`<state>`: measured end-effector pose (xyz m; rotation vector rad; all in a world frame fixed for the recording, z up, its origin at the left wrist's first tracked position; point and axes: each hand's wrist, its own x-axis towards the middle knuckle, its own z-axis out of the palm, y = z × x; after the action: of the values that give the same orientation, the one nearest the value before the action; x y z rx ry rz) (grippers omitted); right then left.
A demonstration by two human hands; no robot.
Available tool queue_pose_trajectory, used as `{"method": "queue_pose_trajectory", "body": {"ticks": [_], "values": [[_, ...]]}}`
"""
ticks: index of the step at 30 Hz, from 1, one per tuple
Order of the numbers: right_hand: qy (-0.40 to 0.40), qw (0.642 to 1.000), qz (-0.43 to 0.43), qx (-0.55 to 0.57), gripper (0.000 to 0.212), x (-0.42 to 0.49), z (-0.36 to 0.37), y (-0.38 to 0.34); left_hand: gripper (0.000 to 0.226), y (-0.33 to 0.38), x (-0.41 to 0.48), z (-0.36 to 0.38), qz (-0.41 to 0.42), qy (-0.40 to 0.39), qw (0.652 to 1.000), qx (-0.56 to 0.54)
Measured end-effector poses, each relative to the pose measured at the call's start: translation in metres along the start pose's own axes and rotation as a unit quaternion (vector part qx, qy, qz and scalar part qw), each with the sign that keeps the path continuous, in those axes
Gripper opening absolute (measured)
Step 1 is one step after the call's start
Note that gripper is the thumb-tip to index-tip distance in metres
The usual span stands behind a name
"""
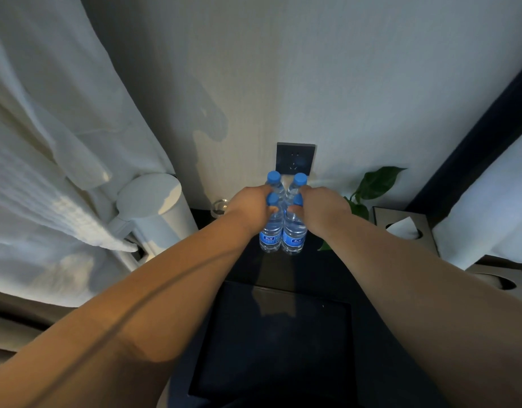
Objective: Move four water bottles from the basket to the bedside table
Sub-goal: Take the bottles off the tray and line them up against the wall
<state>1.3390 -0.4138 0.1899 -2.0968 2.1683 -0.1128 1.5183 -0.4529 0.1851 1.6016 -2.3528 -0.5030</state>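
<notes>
Several clear water bottles with blue caps and blue labels stand upright in a tight cluster on the dark bedside table [248, 269], close to the wall. My left hand [251, 206] grips the necks of the two left bottles [271, 231]. My right hand [320, 207] grips the necks of the two right bottles [294, 234]. The rear pair shows only caps and shoulders behind my fingers. A dark rectangular basket [212, 348] lies below my forearms, its inside dark and nothing visible in it.
A white cylindrical lamp [156, 207] stands at the table's left, a glass ashtray [220, 209] behind my left hand. A black wall socket [295, 159] is above the bottles. A green plant [374, 184] and a tissue box [404, 225] sit right. White curtain left, bed right.
</notes>
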Motion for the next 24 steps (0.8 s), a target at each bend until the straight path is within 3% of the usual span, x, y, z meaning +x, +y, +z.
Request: {"method": "queue_pose_trajectory", "body": {"ticks": [17,24], "values": [[0.012,0.997,0.007,0.072,0.039,-0.004,0.014,0.007,0.035,-0.004,0.000,0.008,-0.001,0.008,1.000,-0.019],[0.002,0.997,0.004,0.073,0.042,-0.002,0.013,0.008,0.032,0.000,0.007,0.002,0.020,-0.006,0.999,0.042]]}}
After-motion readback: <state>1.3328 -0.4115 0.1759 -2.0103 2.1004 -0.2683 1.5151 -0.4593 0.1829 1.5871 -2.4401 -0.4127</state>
